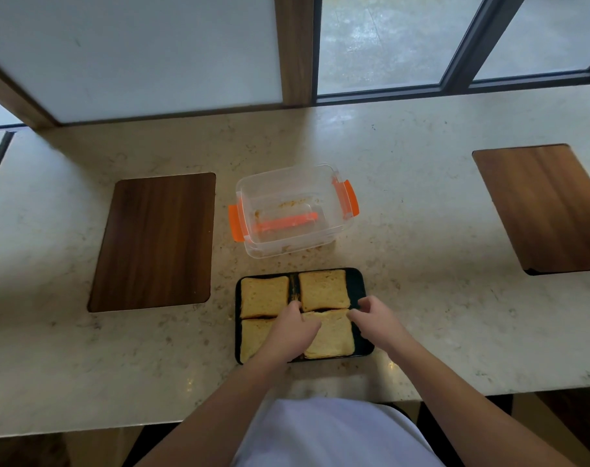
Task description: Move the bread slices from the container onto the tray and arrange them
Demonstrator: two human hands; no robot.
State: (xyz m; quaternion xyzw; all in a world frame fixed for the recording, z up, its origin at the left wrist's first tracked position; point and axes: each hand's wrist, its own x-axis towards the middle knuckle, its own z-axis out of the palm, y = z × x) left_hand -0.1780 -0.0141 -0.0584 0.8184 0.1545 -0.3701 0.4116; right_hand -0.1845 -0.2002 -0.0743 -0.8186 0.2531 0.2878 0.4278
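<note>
Arranging step: left hand [292, 326] and right hand [376, 315], fingers curled, pinch the near-right slice [332, 335] on the tray [359, 281]; container [292, 210] empty; next, square the slice.

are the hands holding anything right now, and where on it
Both hands touch the near-right bread slice on the tray: left hand at its far-left corner, right hand at its far-right corner. A true grip cannot be told.

Bare forearms, bare hands [295, 326], and a white garment [334, 433].

Pale speckled stone counter [405, 203] below a window
On it: a clear container [292, 210] with orange clips, a black tray [360, 284] just in front, two wooden boards [155, 241] [543, 207]
</note>
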